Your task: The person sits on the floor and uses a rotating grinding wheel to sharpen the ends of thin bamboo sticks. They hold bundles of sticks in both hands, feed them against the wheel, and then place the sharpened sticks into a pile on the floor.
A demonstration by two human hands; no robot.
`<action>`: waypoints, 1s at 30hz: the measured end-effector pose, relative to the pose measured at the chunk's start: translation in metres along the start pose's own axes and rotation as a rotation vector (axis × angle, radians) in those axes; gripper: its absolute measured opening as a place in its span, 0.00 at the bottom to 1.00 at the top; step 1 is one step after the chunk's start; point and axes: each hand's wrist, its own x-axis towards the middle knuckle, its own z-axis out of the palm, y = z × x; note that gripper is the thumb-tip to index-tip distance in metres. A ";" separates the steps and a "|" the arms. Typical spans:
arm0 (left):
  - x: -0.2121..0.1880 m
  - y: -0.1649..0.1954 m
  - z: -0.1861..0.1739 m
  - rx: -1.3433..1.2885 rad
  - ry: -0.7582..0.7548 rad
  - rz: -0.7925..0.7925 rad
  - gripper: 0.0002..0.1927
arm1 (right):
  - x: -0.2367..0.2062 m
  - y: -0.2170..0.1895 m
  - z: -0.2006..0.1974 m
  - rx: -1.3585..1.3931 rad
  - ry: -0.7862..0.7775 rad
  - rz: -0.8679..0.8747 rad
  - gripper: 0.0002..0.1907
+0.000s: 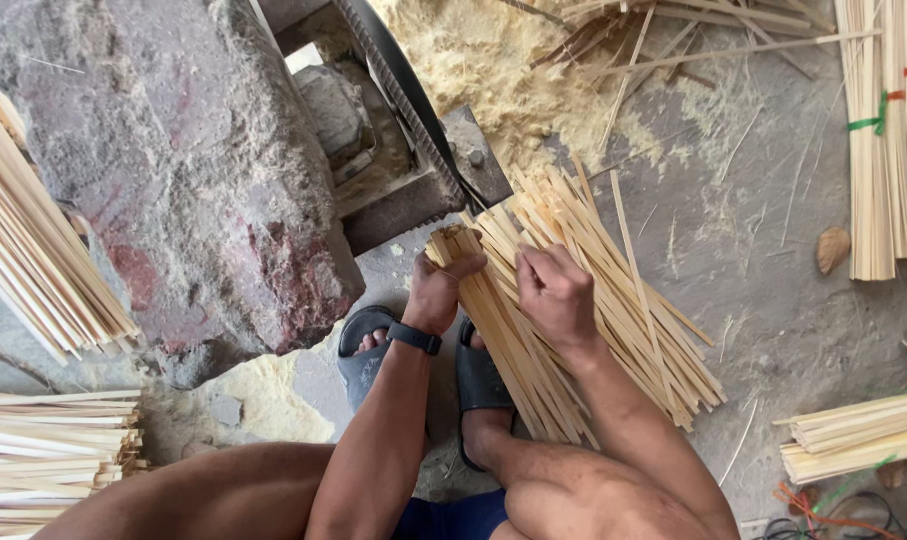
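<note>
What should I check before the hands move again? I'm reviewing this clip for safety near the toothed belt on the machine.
1. Left hand grips the end of the bundle of thin wooden strips: ok.
2. Right hand rests on top of the same bundle: ok.
3. Fingers clear of the toothed belt: not ok, the belt's lower end is close above the bundle's end.
4. Belt running or stopped: cannot tell.
5. Strips aligned: not ok, they fan out at the far end.
6. Feet in dark sandals under the bundle, toes uncovered: not ok.
</note>
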 end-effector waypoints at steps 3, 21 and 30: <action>0.003 0.005 -0.003 0.114 0.009 -0.020 0.10 | 0.030 -0.016 0.016 0.010 -0.006 -0.004 0.06; 0.002 0.008 0.005 -0.128 -0.037 -0.033 0.12 | -0.014 -0.010 0.000 -0.011 -0.125 0.071 0.05; 0.003 0.012 0.010 -0.142 -0.033 -0.007 0.11 | 0.044 -0.025 0.012 -0.014 -0.052 -0.075 0.08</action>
